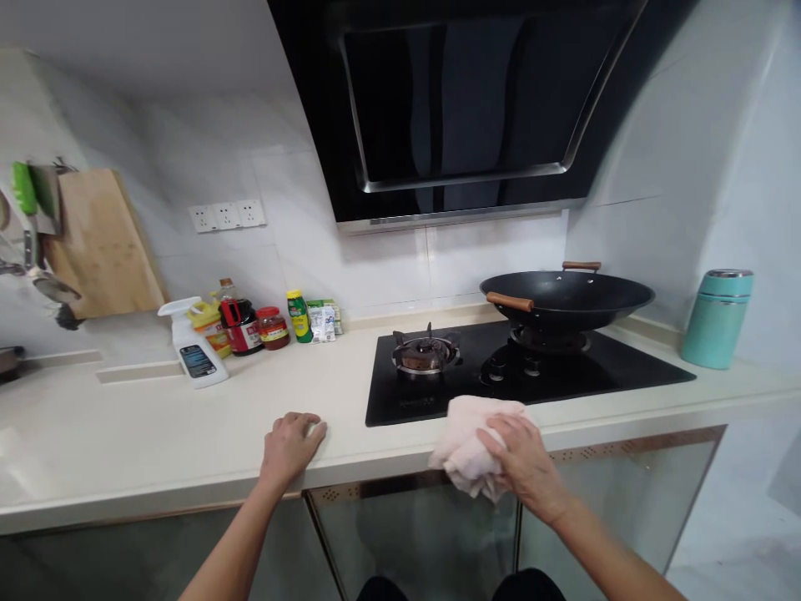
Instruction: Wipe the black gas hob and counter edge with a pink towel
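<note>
My right hand (519, 463) grips a folded pale pink cloth (466, 434). The cloth lies over the front edge of the black gas stove (400, 405), and its lower end hangs past the counter's edge. To the left of the stove, my left hand (291, 442) rests on the white countertop (206, 434) with its fingers curled in loosely; nothing shows in it. On the stove, the left burner (426, 354) is bare. A black wok (569, 292) with wooden handles sits over the right burner.
At the back left stand a white spray bottle (195, 346), a dark sauce bottle (241, 325), a red-lidded jar (273, 327) and a green bottle (299, 317). A turquoise flask (717, 321) is on the right. The range hood (463, 108) overhangs. A cutting board (103, 246) hangs left.
</note>
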Demonstrator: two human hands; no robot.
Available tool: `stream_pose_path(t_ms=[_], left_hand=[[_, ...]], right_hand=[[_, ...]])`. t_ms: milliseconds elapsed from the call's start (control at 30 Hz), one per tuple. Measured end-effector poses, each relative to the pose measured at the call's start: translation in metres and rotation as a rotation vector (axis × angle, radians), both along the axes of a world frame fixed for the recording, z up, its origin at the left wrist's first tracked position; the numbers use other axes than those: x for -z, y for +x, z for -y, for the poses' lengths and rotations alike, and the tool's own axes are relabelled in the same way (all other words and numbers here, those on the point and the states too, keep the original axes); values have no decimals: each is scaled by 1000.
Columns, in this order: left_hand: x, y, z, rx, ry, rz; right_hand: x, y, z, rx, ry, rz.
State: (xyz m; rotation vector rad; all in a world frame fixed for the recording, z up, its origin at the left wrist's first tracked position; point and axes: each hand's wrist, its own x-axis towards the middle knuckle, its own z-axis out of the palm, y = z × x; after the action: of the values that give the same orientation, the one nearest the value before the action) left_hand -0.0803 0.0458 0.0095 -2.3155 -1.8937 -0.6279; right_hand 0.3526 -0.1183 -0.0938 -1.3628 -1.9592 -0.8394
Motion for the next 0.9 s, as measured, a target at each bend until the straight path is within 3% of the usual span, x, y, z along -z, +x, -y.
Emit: stream_pose_path(t_ms=[100, 200, 300, 400, 633, 700, 800, 900], left_hand=[[-1, 2, 3, -2, 6, -21], [-2, 4, 4, -8, 7, -25], [-4, 7, 5, -6, 10, -26], [-4, 9, 4, -5, 13, -23], [2, -1, -7, 14, 15, -7], [5, -5, -11, 16, 14, 4], [6, -8, -16, 17, 13, 19], [6, -9, -17, 4, 9, 24]], right_hand=[[-1, 43, 19, 104, 4, -25], [-6, 54, 30, 223, -29, -54], [-10, 35, 28, 376, -46, -93], [-10, -9, 9, 434, 0, -125], [2, -169, -71, 232, 276, -64], [1, -199, -85, 168, 380, -83], [-4, -205, -86, 54, 349, -64], [-8, -171, -67, -29, 206, -47]])
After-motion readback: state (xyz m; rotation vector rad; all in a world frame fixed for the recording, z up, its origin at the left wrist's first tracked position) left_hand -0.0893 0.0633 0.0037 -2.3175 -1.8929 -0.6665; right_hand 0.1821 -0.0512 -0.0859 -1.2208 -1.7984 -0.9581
